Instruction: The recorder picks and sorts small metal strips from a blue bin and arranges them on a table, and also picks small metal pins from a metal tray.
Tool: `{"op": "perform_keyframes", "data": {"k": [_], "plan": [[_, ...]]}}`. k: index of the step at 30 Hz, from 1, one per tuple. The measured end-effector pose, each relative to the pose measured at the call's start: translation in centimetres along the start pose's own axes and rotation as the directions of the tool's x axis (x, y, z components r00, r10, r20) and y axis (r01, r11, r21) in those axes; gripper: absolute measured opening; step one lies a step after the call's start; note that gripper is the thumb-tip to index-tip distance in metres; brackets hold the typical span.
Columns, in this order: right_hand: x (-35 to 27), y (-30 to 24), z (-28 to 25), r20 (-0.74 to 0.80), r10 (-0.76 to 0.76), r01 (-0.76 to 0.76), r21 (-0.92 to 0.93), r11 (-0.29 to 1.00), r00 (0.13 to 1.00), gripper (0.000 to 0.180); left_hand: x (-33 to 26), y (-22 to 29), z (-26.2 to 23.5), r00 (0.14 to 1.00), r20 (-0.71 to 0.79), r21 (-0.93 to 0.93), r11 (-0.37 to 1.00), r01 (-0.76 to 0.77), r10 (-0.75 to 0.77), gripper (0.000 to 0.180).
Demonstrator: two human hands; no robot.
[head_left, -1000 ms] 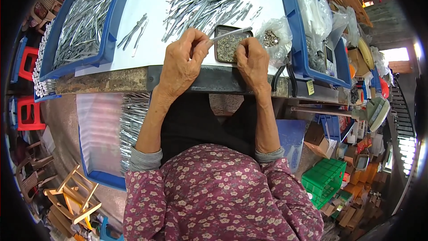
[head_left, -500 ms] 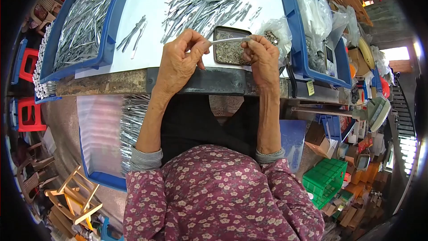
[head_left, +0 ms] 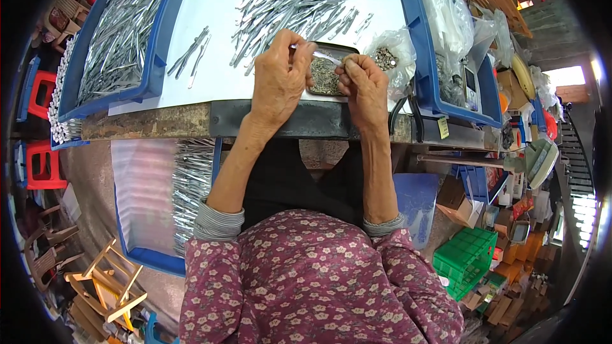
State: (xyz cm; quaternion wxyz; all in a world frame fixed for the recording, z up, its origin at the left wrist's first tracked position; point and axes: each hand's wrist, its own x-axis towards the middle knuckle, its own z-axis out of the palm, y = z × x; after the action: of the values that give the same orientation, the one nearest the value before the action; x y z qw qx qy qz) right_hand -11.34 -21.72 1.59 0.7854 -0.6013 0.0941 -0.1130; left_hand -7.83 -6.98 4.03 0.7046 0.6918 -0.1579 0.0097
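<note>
My left hand (head_left: 279, 83) pinches one end of a thin, shiny metal strip (head_left: 326, 57) above the table's front edge. At the strip's other end, the fingers of my right hand (head_left: 366, 89) are closed; whether they also hold a small part is hidden. The strip slopes down toward the right. Beneath it stands a dark shallow tray (head_left: 341, 45) of small metal pieces, partly covered by my hands. Beyond lies a loose pile of similar strips (head_left: 293, 3). A few more strips (head_left: 191, 54) lie apart to the left.
A blue bin (head_left: 153, 70) full of strips stands at left. To the right are a clear bag (head_left: 401, 54) of small round parts, black tool handles (head_left: 417, 118) and a blue bin (head_left: 435, 92) with plastic bags. A box of strips (head_left: 153, 258) sits below the table.
My hands have come closer together, the left one moving right and slightly up. The strip, nearly level before, now tilts down to the right.
</note>
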Motion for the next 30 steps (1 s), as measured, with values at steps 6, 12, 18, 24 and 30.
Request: {"op": "perform_keyframes", "data": {"k": [6, 12, 18, 24, 30], "plan": [[-0.2, 0.3, 0.3, 0.046, 0.04, -0.052, 0.281, 0.958, 0.998, 0.012, 0.2, -0.2, 1.9, 0.998, 0.048, -0.329, 0.944, -0.028, 0.047, 0.014], [-0.7, 0.0, 0.4, 0.124, 0.032, -0.062, 0.243, 0.968, 0.992, 0.016, 0.0, -0.6, 1.8, 0.994, 0.101, -0.277, 0.961, 0.001, 0.028, 0.014], [-0.4, 0.3, 0.0, 0.053, -0.083, 0.083, 0.018, 0.996, 0.995, 0.01, -0.2, -1.0, 2.2, 0.993, -0.082, -0.214, 0.972, -0.102, 0.086, 0.011], [-0.1, -0.4, -0.6, 0.129, 0.021, -0.06, 0.307, 0.95, 0.991, 0.009, -0.5, -1.4, 1.8, 1.0, -0.017, -0.147, 0.989, 0.01, -0.013, 0.013], [-0.2, -0.8, -0.7, 0.101, 0.06, -0.091, 0.327, 0.941, 0.993, 0.008, -0.9, -0.8, 2.0, 0.992, 0.073, -0.224, 0.967, 0.117, -0.103, 0.012]]}}
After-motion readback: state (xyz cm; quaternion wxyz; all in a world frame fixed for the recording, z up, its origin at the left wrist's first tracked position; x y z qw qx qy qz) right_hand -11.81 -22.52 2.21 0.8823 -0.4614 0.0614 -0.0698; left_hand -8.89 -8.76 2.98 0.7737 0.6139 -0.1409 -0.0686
